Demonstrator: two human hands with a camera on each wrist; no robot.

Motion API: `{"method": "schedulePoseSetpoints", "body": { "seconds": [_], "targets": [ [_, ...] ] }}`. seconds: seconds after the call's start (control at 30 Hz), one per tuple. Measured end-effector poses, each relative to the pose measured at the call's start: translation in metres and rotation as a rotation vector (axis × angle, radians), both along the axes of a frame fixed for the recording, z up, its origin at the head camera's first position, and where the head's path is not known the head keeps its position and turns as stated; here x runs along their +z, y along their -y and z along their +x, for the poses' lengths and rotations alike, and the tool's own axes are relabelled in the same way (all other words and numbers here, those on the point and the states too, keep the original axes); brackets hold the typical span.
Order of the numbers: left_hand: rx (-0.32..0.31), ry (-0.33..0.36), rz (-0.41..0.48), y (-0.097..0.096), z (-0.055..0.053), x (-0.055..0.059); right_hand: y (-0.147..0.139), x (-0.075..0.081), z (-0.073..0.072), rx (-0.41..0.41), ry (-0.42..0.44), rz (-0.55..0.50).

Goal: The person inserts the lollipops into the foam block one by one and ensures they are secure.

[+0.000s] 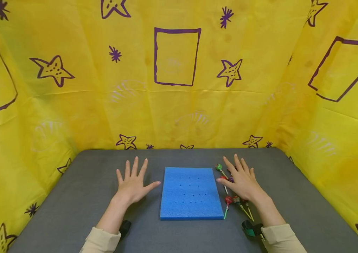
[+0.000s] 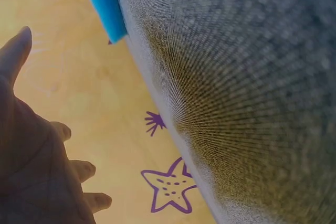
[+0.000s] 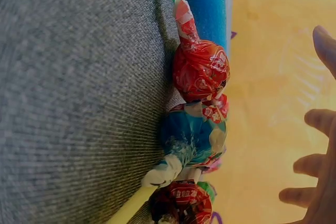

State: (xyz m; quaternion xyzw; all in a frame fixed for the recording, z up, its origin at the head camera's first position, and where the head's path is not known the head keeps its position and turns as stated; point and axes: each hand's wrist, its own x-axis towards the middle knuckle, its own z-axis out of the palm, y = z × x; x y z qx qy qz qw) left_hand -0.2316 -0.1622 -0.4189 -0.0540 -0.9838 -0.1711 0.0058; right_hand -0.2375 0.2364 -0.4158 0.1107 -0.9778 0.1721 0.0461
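A blue foam block (image 1: 191, 209) with several small holes in its top lies flat at the middle of the grey table. To its left, my left hand (image 1: 132, 186) is spread, fingers straight and holding nothing, with the thumb pointing at the block. My right hand (image 1: 243, 182), also spread, hovers over a group of wrapped lollipops along the block's right side and hides some of them. A red lollipop (image 3: 201, 72) on a green stick lies beside the block. Next to it are a blue-wrapped lollipop (image 3: 191, 135) and a dark red lollipop (image 3: 181, 203).
A green lollipop (image 1: 218, 167) lies at the far end of the group. Yellow cloth (image 1: 172, 116) with purple drawings encloses the grey table (image 1: 96, 182) at the back and both sides. Each wrist wears a dark strap, the right one marked green.
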Motion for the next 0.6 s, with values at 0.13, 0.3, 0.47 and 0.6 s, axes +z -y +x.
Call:
{"method": "schedulePoseSetpoints", "body": {
  "seconds": [0.13, 0.3, 0.47, 0.6],
  "targets": [
    [-0.008, 0.004, 0.012, 0.001, 0.000, 0.000, -0.003, 0.001, 0.001, -0.007, -0.001, -0.011],
    [-0.027, 0.029, 0.070, 0.001, 0.000, 0.005, -0.013, 0.006, 0.002, -0.017, -0.006, -0.072],
    [-0.086, 0.112, 0.195, 0.000, -0.003, 0.017, -0.031, 0.017, 0.001, -0.011, -0.019, -0.145],
    [-0.168, 0.211, 0.308, -0.002, -0.008, 0.028, -0.048, 0.022, 0.001, -0.013, 0.048, -0.194]
  ]
}}
